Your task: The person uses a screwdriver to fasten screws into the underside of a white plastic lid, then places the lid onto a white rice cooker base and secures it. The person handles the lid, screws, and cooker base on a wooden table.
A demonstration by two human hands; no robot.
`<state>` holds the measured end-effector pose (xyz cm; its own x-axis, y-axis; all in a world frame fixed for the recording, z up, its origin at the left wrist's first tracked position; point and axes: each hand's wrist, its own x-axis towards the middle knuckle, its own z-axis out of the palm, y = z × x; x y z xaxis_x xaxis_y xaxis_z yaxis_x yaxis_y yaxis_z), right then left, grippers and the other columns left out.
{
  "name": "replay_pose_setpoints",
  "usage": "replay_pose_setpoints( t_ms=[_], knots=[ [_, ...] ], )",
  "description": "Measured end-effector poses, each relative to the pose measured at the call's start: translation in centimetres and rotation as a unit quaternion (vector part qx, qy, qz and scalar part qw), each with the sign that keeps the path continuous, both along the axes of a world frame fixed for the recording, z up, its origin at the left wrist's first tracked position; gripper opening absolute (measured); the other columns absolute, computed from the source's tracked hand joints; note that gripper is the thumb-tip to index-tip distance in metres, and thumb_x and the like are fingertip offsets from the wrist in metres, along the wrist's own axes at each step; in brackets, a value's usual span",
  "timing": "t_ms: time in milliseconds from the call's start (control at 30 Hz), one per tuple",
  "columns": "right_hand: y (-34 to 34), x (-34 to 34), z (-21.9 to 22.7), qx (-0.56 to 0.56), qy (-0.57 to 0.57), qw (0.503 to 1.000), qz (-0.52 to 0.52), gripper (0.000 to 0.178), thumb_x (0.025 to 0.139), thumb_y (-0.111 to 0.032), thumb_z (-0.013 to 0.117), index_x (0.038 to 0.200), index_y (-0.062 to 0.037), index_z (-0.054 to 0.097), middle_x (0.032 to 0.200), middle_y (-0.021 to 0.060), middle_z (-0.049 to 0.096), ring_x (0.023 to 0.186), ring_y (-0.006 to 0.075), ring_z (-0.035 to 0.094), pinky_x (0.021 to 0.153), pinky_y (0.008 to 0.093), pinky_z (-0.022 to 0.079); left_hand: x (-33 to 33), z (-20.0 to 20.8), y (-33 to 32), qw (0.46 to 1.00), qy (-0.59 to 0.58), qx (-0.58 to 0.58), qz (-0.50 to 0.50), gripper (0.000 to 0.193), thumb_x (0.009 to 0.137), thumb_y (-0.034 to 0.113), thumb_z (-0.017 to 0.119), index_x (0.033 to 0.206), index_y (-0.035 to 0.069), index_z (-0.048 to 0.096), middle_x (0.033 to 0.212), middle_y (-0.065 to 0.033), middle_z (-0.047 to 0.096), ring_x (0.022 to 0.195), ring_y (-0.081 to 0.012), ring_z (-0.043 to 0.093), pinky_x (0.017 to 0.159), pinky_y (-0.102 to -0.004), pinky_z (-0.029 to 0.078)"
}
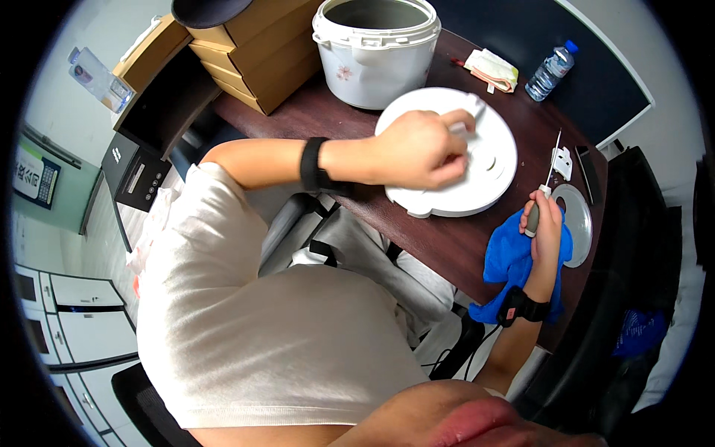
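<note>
A round white cooker lid (495, 160) lies on the dark table in front of me. Over its middle is my left hand (428, 149), its fingers curled in and one finger bent forward near the raised part at the lid's far edge. Whatever those fingers may hold is hidden. My right hand (542, 216) is wrapped round the grey and white handle of a screwdriver (533, 216), the thin shaft pointing up and away. Beneath my right wrist lies a crumpled blue cloth (506, 253). Partly behind that hand is a round metal plate (581, 223).
The white cooker body (376, 67) stands open behind the lid, beside stacked cardboard boxes (261, 59). A small white plastic part (564, 164) and a dark flat strip (588, 175) lie at right. Farther back are a folded cloth (491, 69) and a water bottle (551, 72).
</note>
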<state>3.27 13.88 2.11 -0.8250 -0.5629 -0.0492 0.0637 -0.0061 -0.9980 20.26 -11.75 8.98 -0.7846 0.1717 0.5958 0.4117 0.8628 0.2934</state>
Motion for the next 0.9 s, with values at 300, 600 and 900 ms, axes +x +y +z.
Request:
replay_pose_setpoints(
  t_ms=[300,600,900],
  knots=[
    [-0.2,0.1,-0.1,0.030,0.020,0.999,-0.001,0.024,0.095,-0.029,0.054,0.092,-0.0052,0.053,0.064,0.0017,0.053,0.049,0.0086,0.050,0.040,0.0224,0.038,2.3,16.3,-5.0,0.962,0.125,-0.050,0.236,0.026,0.087,0.018,0.055,0.090,-0.004,0.070,0.106,-0.0169,0.062,0.084,-0.0262,0.064,0.076,-0.0359,0.054],
    [-0.1,0.2,0.1,0.027,0.018,0.999,-0.009,0.023,0.096,-0.027,0.053,0.091,-0.0050,0.053,0.064,0.0014,0.054,0.049,0.0084,0.051,0.039,0.0223,0.039,-3.9,14.8,-13.1,0.922,-0.010,-0.126,0.365,0.035,0.080,0.031,0.061,0.084,-0.003,0.070,0.082,-0.0201,0.067,0.076,-0.0342,0.066,0.071,-0.0409,0.053],
    [0.0,0.0,0.1,0.032,0.021,0.999,-0.013,0.023,0.096,-0.027,0.053,0.091,-0.0049,0.053,0.064,0.0013,0.054,0.049,0.0080,0.051,0.039,0.0220,0.039,-5.2,11.9,-14.4,0.937,-0.031,-0.143,0.317,0.032,0.082,0.030,0.058,0.078,0.000,0.070,0.089,-0.0239,0.063,0.076,-0.0376,0.063,0.077,-0.0440,0.050]
  ],
)
